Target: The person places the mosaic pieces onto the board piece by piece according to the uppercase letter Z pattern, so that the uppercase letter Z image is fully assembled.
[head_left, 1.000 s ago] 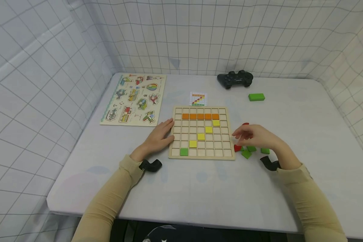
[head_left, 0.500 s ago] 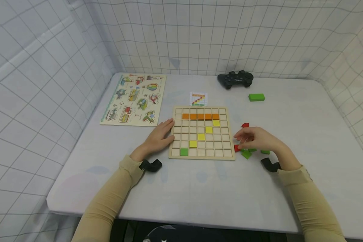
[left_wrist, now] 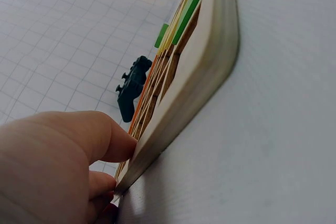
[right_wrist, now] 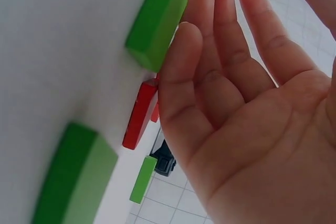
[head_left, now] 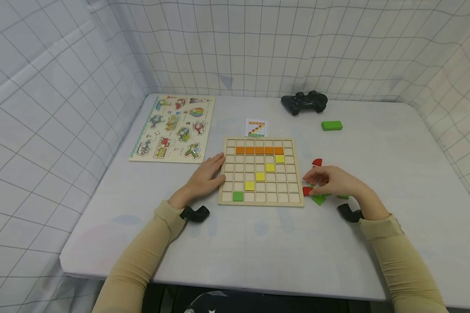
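My left hand [head_left: 203, 179] rests flat against the left edge of a wooden grid board [head_left: 261, 205], its thumb touching the rim [left_wrist: 173, 124]. On the board lie a row of orange squares [head_left: 260, 150], a diagonal of yellow squares [head_left: 260, 176] and one green square [head_left: 238, 196] at bottom left. My right hand [head_left: 334, 180] hovers just right of the board over loose tiles, fingers bent loosely. In the right wrist view its fingertips sit beside a green tile [right_wrist: 160, 19], with no grip visible. Near it are red pieces [head_left: 307, 191] and green tiles [head_left: 318, 199], partly hidden.
A small pattern card [head_left: 256, 128] lies behind the board. At the back stand a black game controller [head_left: 304, 102] and a green block [head_left: 332, 125]. A picture puzzle board [head_left: 172, 130] lies at the left. Grid-patterned cloth walls [head_left: 254, 48] surround the table.
The right hand has shifted slightly right and lower over the loose tiles, uncovering the upper red piece. My left hand and the board have stayed put.
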Tool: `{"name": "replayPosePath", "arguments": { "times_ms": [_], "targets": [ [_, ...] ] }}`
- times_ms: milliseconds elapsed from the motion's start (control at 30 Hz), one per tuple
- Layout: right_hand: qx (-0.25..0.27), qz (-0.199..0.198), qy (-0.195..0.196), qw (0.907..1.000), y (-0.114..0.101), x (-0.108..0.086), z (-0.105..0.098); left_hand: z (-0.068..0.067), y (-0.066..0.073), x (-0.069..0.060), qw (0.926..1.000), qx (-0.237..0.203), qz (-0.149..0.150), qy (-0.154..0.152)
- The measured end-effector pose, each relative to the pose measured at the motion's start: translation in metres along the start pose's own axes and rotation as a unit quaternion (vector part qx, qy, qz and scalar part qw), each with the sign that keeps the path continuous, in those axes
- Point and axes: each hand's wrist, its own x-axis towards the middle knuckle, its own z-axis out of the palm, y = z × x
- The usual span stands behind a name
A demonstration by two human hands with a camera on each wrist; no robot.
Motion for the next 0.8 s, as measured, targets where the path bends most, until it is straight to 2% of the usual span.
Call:
{"name": "replayPosePath", "arguments": {
  "times_ms": [300, 800],
  "targets": [
    [-0.015, 0.001, -0.003, 0.9999, 0.0018, 0.0003, 0.0014, 0.0005, -0.0012, 0.0004, 1.0000, -0.002, -0.004, -0.002],
    [-0.008, -0.005, -0.007, 0.9999, 0.0046, 0.0008, 0.0027, 0.0007, -0.0024, 0.0010, 1.0000, 0.000, -0.007, -0.003]
  ]
}}
